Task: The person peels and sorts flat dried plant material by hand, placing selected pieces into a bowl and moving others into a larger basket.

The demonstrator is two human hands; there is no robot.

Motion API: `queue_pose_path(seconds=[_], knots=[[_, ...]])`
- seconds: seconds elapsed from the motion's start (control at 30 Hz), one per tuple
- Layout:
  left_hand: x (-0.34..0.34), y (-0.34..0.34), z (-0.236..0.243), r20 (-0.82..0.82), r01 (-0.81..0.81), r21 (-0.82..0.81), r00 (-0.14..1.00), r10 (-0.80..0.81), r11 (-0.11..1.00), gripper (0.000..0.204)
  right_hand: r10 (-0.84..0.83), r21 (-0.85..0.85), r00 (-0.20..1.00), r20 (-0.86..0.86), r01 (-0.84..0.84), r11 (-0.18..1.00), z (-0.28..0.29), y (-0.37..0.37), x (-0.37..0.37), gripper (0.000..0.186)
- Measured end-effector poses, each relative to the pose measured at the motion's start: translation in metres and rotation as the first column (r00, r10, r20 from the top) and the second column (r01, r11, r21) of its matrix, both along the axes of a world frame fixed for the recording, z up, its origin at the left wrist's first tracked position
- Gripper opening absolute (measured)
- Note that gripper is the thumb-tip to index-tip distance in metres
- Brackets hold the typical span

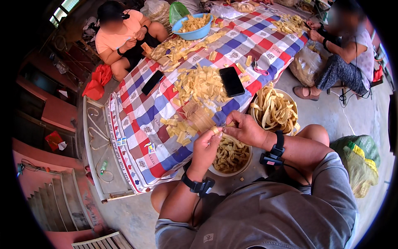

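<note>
In front of me, my left hand [205,149] and my right hand [247,129] meet above a bowl. My left fingertips pinch a small pale yellow strip [214,130]. The right thumb and fingers are closed at the strip's other side; whether they also grip something small there is hard to make out. Below my hands stands a round bowl [233,173] of short, twisted yellow pieces [230,155]. To its right, a larger bowl [297,108] holds long, curling yellow strips [271,108]. Just beyond my hands lies a tan, ribbed bundle [198,117] beside loose cut pieces [199,85].
A checked cloth [141,120] covers the table, with two black phones [231,81] [152,82], pink-handled scissors [260,70] and a blue basin [192,34]. Two people sit working at the far left [126,33] and far right [348,50]. A green sack [356,159] stands at my right.
</note>
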State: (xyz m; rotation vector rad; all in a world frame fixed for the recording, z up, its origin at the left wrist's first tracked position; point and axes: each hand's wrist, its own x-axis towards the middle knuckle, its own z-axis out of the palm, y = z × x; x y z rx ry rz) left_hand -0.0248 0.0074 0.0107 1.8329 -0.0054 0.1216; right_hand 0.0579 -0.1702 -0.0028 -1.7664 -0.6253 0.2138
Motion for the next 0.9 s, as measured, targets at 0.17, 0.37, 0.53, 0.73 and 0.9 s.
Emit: queue_pose_path(seconds=[0.17,0.37,0.53,0.73,0.9], knots=[[-0.001,0.0,-0.008,-0.106,-0.032,-0.15,0.994,0.016,0.988,0.026,0.101,0.078,0.99,-0.101,-0.093,0.993,0.007,0.001,-0.009,0.015],[-0.001,-0.004,-0.007,-0.157,-0.069,-0.16,0.987,0.043,0.985,0.028,0.109,0.004,0.991,0.074,-0.109,0.994,0.007,0.002,-0.009,0.011],[-0.002,-0.006,-0.007,-0.1,-0.01,-0.096,0.995,0.001,0.995,0.026,0.138,-0.046,0.98,0.142,-0.132,0.99,-0.001,0.004,-0.01,0.027],[-0.003,-0.008,-0.003,0.014,0.018,0.217,1.0,-0.021,0.976,0.025,0.244,-0.136,0.959,-0.147,-0.264,0.955,0.005,0.002,-0.009,0.05],[-0.001,-0.006,-0.006,0.081,-0.002,0.333,0.996,-0.026,0.943,0.024,0.354,0.03,0.832,-0.428,-0.379,0.925,0.029,-0.009,0.003,0.057]])
